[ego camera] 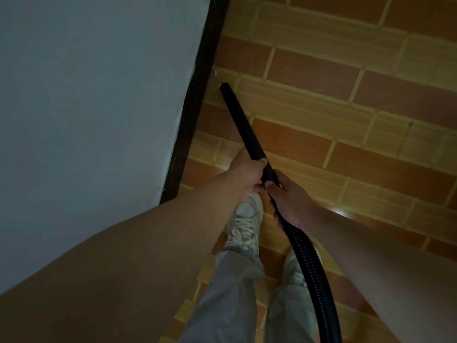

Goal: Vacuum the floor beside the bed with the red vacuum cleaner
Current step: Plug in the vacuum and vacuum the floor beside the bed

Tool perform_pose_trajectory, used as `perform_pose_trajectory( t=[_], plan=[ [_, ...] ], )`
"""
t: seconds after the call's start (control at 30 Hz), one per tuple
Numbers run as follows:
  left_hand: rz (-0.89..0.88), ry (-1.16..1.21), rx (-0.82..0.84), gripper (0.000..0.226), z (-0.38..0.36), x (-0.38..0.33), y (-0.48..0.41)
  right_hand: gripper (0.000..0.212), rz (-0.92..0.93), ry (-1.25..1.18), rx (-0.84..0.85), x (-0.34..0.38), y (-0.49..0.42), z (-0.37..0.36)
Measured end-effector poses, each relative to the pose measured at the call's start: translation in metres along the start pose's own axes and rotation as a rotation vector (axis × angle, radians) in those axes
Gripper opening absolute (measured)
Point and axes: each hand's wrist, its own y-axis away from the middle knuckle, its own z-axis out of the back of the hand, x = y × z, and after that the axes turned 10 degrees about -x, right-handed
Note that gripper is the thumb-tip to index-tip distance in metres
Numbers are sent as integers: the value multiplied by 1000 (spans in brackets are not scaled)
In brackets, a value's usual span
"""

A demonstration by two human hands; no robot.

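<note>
Both hands grip black wand (243,129): left hand (247,173) higher, right hand (290,199) at hose (314,273) joint. Wand tip on tiled floor (346,100), just beside bed (94,95) frame (195,105). Sneakers (247,224) below.

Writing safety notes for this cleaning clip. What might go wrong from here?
The ribbed hose trails right beside the right shoe; a backward step might snag it and trip the person. The tube, held by the left hand and right hand, has its tip close to the dark bed frame; a forward push may knock or scuff it.
</note>
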Motion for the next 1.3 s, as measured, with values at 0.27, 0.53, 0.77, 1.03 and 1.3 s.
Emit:
perform_pose_trajectory(
  t=[0.27,0.53,0.77,1.03,1.3],
  plan=[
    [-29,14,9,25,4,-14,-13,18,18,5,-9,15,-16,0],
    [-38,0,14,28,9,-21,-17,20,2,-39,-5,19,-21,-4],
    [-2,22,46,26,8,-16,-14,21,33,-9,-22,17,-14,2],
    [8,9,52,30,-4,-12,-6,19,12,-5,-31,13,-2,12],
    [27,-61,52,26,-19,-22,4,21,-119,104,-89,24,-1,24]
  ],
)
